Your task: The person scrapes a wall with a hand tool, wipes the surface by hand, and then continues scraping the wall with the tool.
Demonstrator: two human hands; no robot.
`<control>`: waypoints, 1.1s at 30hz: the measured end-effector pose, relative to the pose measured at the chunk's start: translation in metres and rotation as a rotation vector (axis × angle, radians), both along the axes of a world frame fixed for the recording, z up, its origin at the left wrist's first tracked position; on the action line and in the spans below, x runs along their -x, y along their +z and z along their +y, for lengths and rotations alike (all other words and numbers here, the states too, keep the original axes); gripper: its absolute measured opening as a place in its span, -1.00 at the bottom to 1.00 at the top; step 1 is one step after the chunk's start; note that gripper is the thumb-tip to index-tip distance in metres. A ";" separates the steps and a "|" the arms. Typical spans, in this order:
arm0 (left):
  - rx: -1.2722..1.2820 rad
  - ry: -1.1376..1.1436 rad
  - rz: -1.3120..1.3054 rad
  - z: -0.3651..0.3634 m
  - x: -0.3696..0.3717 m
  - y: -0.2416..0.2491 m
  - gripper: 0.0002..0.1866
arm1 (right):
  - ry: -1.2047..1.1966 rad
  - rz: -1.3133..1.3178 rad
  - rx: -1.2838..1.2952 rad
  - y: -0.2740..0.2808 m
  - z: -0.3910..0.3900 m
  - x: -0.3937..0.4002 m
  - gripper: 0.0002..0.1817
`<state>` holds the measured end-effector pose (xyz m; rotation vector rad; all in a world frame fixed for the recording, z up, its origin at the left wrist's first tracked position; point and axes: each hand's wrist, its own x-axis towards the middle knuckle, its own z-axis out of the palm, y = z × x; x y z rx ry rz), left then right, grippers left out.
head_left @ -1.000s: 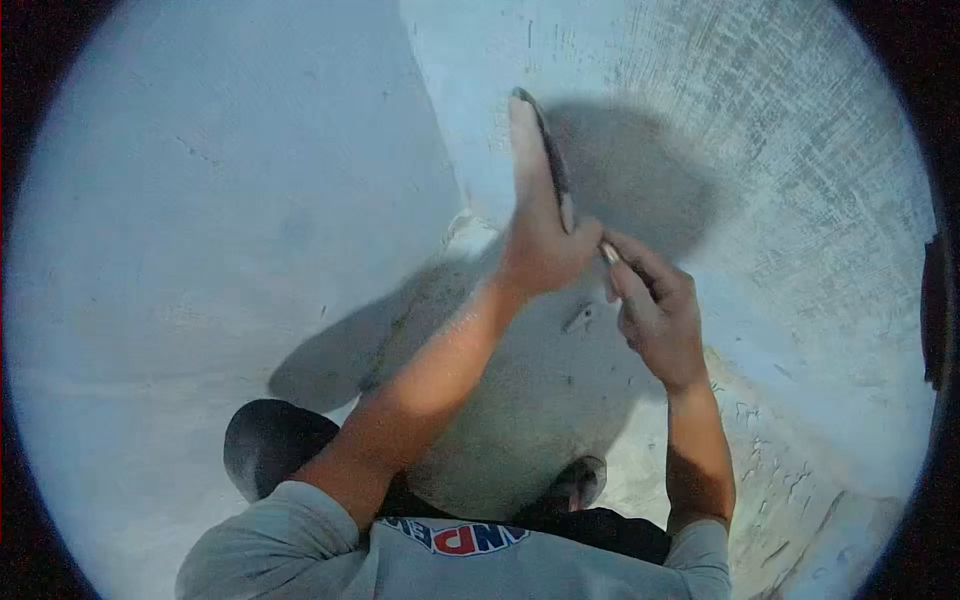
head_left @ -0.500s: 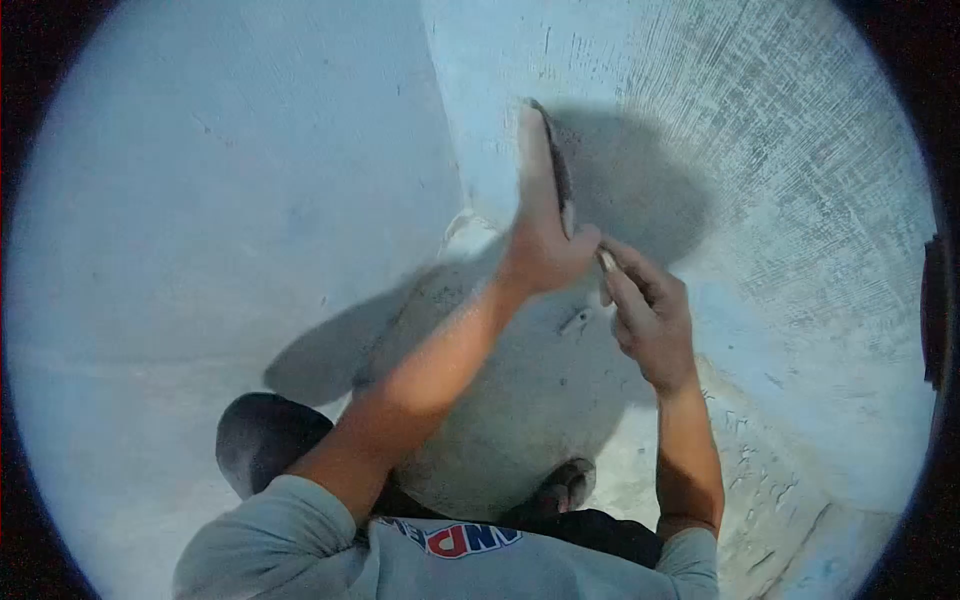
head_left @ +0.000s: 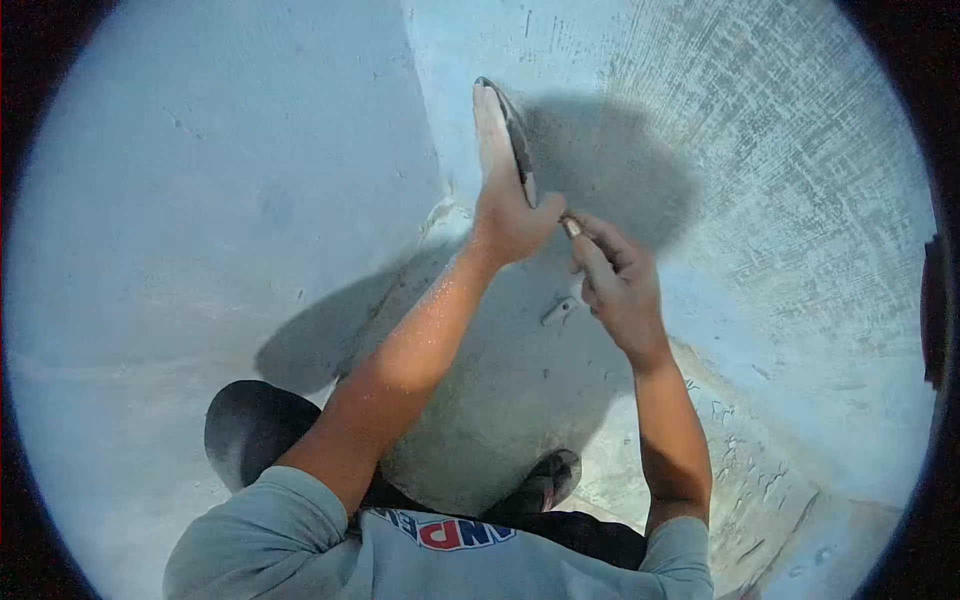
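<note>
At 9 o'clock lies the smooth wall [head_left: 200,220], pale and plain, with a dark knee [head_left: 255,430] below it toward 8 o'clock. The left hand [head_left: 507,213] is just above centre, near 12 o'clock, its fingers straight, pressed together and laid flat along the tool [head_left: 519,148]. Its thumb points toward 2 o'clock, near the handle [head_left: 573,228].

The tool, the thing being worked with, is dark and seen almost edge-on, its tip toward 11 o'clock. Over the last half second it has swung a little toward 10 o'clock, tilting more; the view has slipped the same way, but by less. Whether its edge touches a wall, I cannot tell.

Low at 5 o'clock are a foot [head_left: 562,475] and, higher up, a small stub [head_left: 558,311]. The right hand [head_left: 622,292] is pinching the handle between thumb and forefinger, the other fingers curled. Its grip looks unchanged, so I judge the shift to be one small adjustment made by both hands together, with the hold kept. From 1 to 3 o'clock spreads the scored wall [head_left: 780,180], with a broad shadow [head_left: 620,165] beside the tool.
</note>
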<state>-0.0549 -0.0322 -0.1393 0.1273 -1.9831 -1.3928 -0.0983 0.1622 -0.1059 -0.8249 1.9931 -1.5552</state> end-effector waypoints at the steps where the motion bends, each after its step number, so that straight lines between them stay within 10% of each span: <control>1: 0.008 0.007 0.004 0.003 0.001 0.002 0.37 | -0.007 -0.030 0.025 0.003 0.002 0.003 -0.62; 7: 0.233 0.084 0.050 0.016 0.002 -0.014 0.37 | -0.018 -0.198 -0.085 0.012 0.026 -0.002 -0.58; 13: -0.183 -0.114 -0.042 0.013 0.004 -0.010 0.33 | -0.023 -0.027 -0.062 0.001 0.020 0.005 -0.58; 15: 0.231 0.086 0.019 0.037 0.004 -0.011 0.31 | -0.040 -0.096 -0.110 0.007 0.034 0.004 -0.58; 24: 0.279 0.029 0.148 0.045 0.019 -0.022 0.33 | -0.095 -0.138 -0.063 -0.006 0.058 0.006 -0.62; 30: 0.000 -0.016 -0.057 0.028 0.015 -0.013 0.29 | -0.041 -0.119 0.015 -0.001 0.032 0.010 -0.66; 33: 0.115 0.053 0.033 0.036 0.021 -0.020 0.31 | -0.094 0.317 0.068 -0.028 0.034 0.018 -0.68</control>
